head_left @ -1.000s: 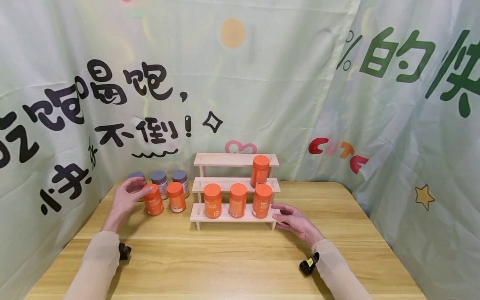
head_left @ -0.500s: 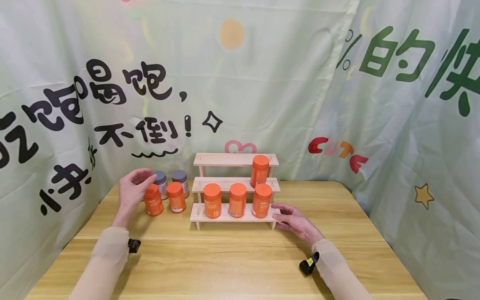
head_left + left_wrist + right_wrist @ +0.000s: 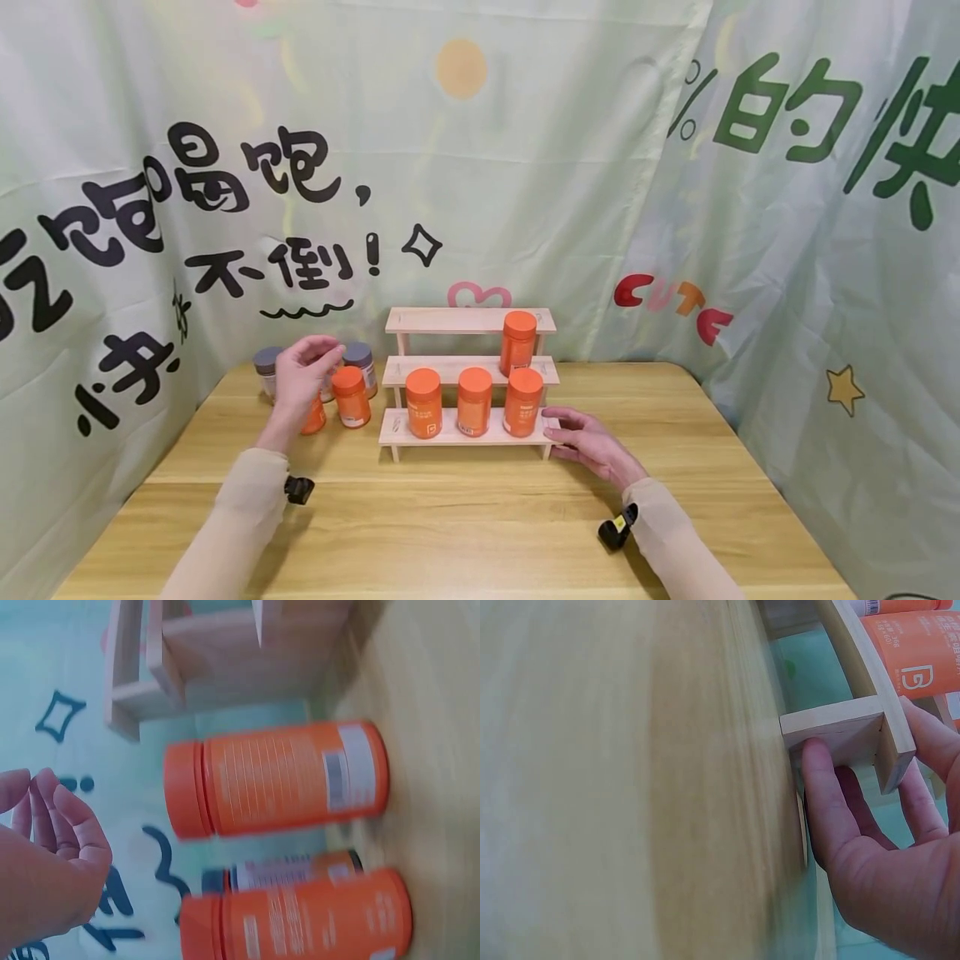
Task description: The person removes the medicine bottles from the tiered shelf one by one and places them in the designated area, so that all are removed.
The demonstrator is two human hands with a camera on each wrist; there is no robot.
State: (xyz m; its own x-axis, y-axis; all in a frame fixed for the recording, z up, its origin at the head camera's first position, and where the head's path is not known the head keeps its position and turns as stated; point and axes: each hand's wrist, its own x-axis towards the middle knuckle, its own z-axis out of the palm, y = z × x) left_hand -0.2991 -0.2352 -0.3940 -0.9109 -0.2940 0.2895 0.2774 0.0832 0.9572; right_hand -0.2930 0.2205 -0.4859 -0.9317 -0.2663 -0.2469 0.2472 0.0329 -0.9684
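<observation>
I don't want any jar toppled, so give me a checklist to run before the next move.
1. Three orange jars upright on the bottom shelf: ok.
2. Single orange jar upright on the middle shelf: ok, at its right end.
3. Right hand touching the stand: ok, at the bottom shelf's right end.
4. Right hand's grip firm: cannot tell; pressure doesn't show.
5. Left hand holding a jar: not ok, its fingers hold nothing.
6. Two orange jars upright on the table: ok.
</observation>
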